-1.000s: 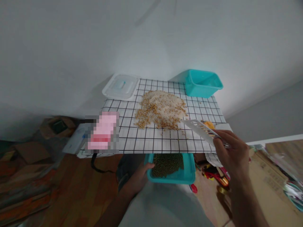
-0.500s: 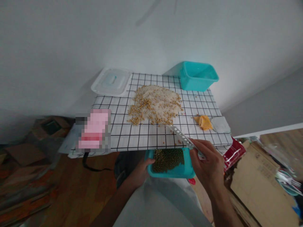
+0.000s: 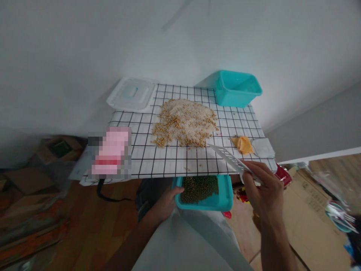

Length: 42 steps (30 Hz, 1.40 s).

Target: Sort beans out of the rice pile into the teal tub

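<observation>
My left hand [image 3: 168, 199] grips the left rim of a turquoise container [image 3: 222, 205], thumb over the edge. The container sits low at the table's front edge, partly under it, with green and some yellowish beans [image 3: 199, 190] inside. My right hand [image 3: 263, 186] is closed on a thin white slotted strip [image 3: 229, 158]; its exact kind is unclear. The strip slants up and left over the table, its tip near the front right of a spread pile of white rice-like grains [image 3: 188, 114]. Yellow beans [image 3: 160, 139] are mixed in, thickest along the pile's front and left.
A white checked cloth [image 3: 143, 160] covers the table. A turquoise bin [image 3: 237, 92] stands back right, a clear lid [image 3: 132, 94] back left. A blurred pink object [image 3: 111, 150] lies front left; a crumpled yellow cloth [image 3: 243, 145] lies right. Cardboard [image 3: 307, 222] is on the floor.
My right hand has moved right, taking the slotted strip with it and turning it more edge-on. My left hand keeps its hold on the container. The pile looks much the same.
</observation>
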Tool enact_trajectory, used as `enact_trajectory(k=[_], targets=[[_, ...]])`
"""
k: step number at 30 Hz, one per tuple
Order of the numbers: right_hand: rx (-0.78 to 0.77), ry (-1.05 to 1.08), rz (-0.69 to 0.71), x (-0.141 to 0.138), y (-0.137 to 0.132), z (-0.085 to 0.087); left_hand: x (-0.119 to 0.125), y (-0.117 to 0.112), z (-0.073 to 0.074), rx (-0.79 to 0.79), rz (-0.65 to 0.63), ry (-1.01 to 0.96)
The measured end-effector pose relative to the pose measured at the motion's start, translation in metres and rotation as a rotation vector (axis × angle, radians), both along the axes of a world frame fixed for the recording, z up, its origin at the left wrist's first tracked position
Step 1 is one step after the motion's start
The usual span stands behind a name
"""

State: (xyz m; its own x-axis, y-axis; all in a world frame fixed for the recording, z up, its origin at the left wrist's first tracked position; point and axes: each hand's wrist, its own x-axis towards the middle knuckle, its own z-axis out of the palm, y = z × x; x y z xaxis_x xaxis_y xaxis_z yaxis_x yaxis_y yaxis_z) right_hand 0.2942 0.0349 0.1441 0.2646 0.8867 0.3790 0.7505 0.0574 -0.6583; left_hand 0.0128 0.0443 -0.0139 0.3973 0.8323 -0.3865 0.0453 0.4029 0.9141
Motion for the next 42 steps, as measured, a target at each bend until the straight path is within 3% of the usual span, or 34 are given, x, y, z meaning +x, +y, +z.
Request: enact_trajectory(k=[8,21,24,29,33,37,42], targets=[[-0.015,-0.007,0.362,-0.007,0.017,-0.001,-0.01,-0.011,0.0,0.016,0.039,0.033],[-0.038,-0.035,0.438,-0.036,0.014,-0.007,-0.021,-0.014,-0.024,0.02,0.032,0.007],[-0.034,-0.024,0.456,-0.048,0.02,-0.008,-0.017,-0.013,-0.02,0.002,0.025,-0.024],[-0.042,-0.007,0.595,-0.058,0.023,-0.008,-0.015,-0.007,0.0,-0.012,0.043,-0.031],[-0.079,-0.015,0.663,-0.049,0.011,-0.002,-0.022,-0.004,0.011,0.013,0.057,0.021],[-0.106,-0.003,0.622,-0.025,-0.003,0.0,-0.027,-0.004,0.011,0.014,0.062,0.012],[-0.106,0.01,0.586,-0.01,0.017,0.005,-0.027,-0.004,0.006,0.012,0.069,-0.007]])
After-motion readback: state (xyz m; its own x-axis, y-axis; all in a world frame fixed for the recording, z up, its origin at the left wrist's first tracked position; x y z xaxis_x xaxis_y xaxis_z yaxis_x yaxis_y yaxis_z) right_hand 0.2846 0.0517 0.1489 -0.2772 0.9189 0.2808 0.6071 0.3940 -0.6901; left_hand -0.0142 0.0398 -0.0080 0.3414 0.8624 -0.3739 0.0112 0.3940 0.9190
